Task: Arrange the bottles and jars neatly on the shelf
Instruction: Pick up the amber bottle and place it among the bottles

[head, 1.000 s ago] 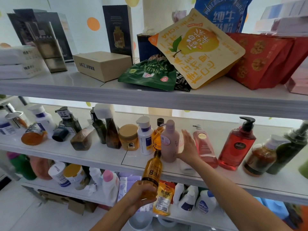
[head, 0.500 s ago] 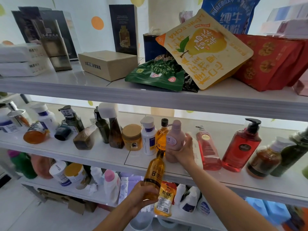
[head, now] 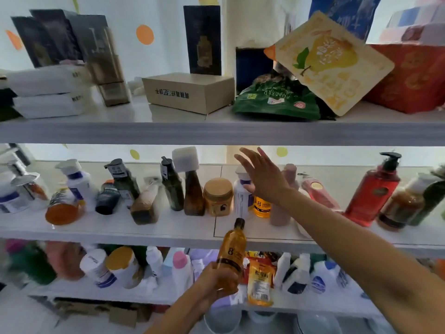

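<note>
My left hand (head: 216,283) grips the lower body of an amber bottle with a dark cap (head: 231,251), held upright in front of the middle shelf (head: 168,229). My right hand (head: 261,175) hovers open above the row of bottles, fingers spread, over a white bottle with a blue label (head: 241,201) and a small amber bottle (head: 262,206). The beige-pink pump bottle (head: 281,208) stands just right of that hand, partly hidden by my forearm. A tan-lidded jar (head: 218,196) and brown bottle with a white square cap (head: 192,189) stand to the left.
Several bottles on the left of the middle shelf lie tipped, among them an orange jar (head: 63,208). A red pump bottle (head: 372,196) stands at the right. The upper shelf holds a cardboard box (head: 187,92) and snack bags (head: 332,61). More bottles crowd the lower shelf (head: 96,291).
My right hand has let go of the beige-pink pump bottle and lifted up and left, fingers spread. The left hand still holds the amber bottle in about the same place.
</note>
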`<state>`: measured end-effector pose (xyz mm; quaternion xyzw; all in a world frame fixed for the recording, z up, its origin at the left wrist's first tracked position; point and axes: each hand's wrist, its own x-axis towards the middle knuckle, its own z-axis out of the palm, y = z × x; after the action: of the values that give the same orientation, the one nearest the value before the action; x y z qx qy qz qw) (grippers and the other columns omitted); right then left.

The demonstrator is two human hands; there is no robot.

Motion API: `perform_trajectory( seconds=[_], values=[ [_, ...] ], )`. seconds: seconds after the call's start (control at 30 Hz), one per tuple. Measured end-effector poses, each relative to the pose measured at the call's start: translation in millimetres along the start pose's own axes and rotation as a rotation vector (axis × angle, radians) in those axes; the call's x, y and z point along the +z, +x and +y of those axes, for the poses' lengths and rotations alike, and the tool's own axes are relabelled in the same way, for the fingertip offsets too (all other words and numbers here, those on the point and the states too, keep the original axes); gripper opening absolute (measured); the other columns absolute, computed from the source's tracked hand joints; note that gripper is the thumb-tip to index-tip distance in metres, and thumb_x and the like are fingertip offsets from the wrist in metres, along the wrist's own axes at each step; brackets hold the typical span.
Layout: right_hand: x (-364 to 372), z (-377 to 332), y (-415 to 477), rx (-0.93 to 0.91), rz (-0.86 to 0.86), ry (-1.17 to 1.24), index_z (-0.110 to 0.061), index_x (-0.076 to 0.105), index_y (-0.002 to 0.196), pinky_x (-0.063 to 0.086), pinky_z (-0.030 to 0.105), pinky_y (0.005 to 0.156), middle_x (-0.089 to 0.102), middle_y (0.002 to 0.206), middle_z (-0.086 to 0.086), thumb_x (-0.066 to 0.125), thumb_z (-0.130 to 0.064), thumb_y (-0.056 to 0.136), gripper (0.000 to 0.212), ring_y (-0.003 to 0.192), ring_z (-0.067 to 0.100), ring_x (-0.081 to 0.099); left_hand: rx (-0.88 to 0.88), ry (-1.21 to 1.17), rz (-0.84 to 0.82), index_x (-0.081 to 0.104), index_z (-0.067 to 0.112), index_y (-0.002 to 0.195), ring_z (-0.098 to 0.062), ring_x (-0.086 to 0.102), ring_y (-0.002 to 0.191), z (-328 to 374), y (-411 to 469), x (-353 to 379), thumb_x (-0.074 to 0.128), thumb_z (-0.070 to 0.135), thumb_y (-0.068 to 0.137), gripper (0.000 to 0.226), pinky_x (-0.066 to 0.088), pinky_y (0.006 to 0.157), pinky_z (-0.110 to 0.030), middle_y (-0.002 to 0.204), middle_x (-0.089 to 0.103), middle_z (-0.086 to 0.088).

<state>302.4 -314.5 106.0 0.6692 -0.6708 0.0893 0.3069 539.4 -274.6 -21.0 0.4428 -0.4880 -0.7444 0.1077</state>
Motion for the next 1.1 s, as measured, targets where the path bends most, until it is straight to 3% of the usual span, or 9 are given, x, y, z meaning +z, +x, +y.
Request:
perform_trajectory(
  seconds=[0.07,0.13,0.23,0.43,0.5,0.67,0.87,1.0,1.1],
  values=[
    [0.0,-2.8,13.5,-0.006,-0.283,-0.079,-0.017,0.023,0.148,0.010,0.043,0.120,0.029,0.153,0.011,0.064,-0.033,0.085,0.077,0.142,0.026,0.030,-0.014,-0.013,0.007,0.056,0.003,0.095,-0.024,0.064,0.080,-1.8,-2.8,-4.4,0.058,-0.010,0.083,0.018,0.053,0.066,-0.031,0.090,0.063,-0.014],
    [-0.2,-3.8,19.5,0.108,-0.513,-0.007,-0.018,0.023,0.148,0.009,0.040,0.120,0.031,0.151,0.007,0.055,-0.021,0.092,0.065,0.142,0.024,0.027,-0.051,-0.047,0.001,0.058,0.003,0.096,-0.025,0.063,0.083,-0.4,-4.4,-4.0,0.062,-0.007,0.080,0.019,0.054,0.067,-0.031,0.090,0.064,-0.015],
    [0.1,-13.8,31.6,0.213,-0.549,0.056,-0.015,0.037,0.143,0.033,0.036,0.110,0.043,0.141,0.007,0.058,-0.015,0.090,0.057,0.133,0.024,0.038,-0.098,-0.079,-0.038,0.063,0.002,0.103,-0.026,0.061,0.086,2.3,-4.2,-13.5,0.068,-0.002,0.073,0.031,0.058,0.073,-0.033,0.089,0.066,-0.016],
    [8.5,-9.7,39.8,0.263,-0.624,0.202,-0.012,0.052,0.118,0.049,0.038,0.088,0.053,0.117,0.007,0.067,-0.019,0.080,0.041,0.102,0.024,0.048,-0.102,-0.105,-0.031,0.061,0.006,0.095,-0.024,0.061,0.086,3.6,-1.1,-15.8,0.068,0.000,0.076,0.022,0.057,0.071,-0.030,0.086,0.066,-0.013],
    [2.7,-13.1,35.4,0.308,-0.629,0.285,-0.015,0.046,0.113,0.050,0.036,0.081,0.052,0.109,0.008,0.070,-0.014,0.078,0.043,0.093,0.022,0.050,-0.098,-0.122,-0.039,0.061,0.006,0.098,-0.025,0.061,0.089,3.9,1.2,-15.3,0.069,0.001,0.076,0.024,0.057,0.072,-0.030,0.088,0.066,-0.014],
    [-1.1,-20.8,22.6,0.341,-0.527,0.312,-0.016,0.046,0.112,0.047,0.031,0.074,0.057,0.108,0.007,0.074,-0.018,0.074,0.047,0.097,0.024,0.056,-0.070,-0.200,-0.100,0.056,0.004,0.115,-0.028,0.059,0.095,9.3,6.3,-14.8,0.072,0.000,0.069,0.048,0.056,0.073,-0.034,0.098,0.063,-0.016],
    [-11.7,-32.3,-5.0,0.421,-0.437,0.308,-0.016,0.052,0.112,0.052,0.036,0.083,0.057,0.110,0.004,0.071,-0.021,0.074,0.042,0.102,0.023,0.058,-0.051,-0.307,-0.146,0.054,0.005,0.102,-0.030,0.057,0.095,16.4,6.5,-7.5,0.070,0.002,0.063,0.042,0.051,0.087,-0.041,0.097,0.059,-0.018],
    [-21.3,-37.1,-26.0,0.425,-0.351,0.313,-0.015,0.053,0.113,0.042,0.024,0.076,0.057,0.113,0.004,0.067,-0.022,0.080,0.037,0.104,0.021,0.057,-0.045,-0.259,-0.067,0.051,0.010,0.102,-0.034,0.056,0.104,20.7,7.5,-4.3,0.065,-0.001,0.081,0.027,0.050,0.095,-0.046,0.108,0.057,-0.019],
    [-27.2,-36.8,-38.9,0.433,-0.309,0.342,-0.015,0.053,0.114,0.043,0.025,0.076,0.057,0.117,0.004,0.068,-0.026,0.081,0.038,0.109,0.020,0.055,-0.062,-0.260,-0.057,0.050,0.011,0.100,-0.034,0.055,0.106,21.0,7.4,-4.1,0.065,-0.001,0.080,0.027,0.050,0.094,-0.045,0.110,0.056,-0.020]
  ],
)
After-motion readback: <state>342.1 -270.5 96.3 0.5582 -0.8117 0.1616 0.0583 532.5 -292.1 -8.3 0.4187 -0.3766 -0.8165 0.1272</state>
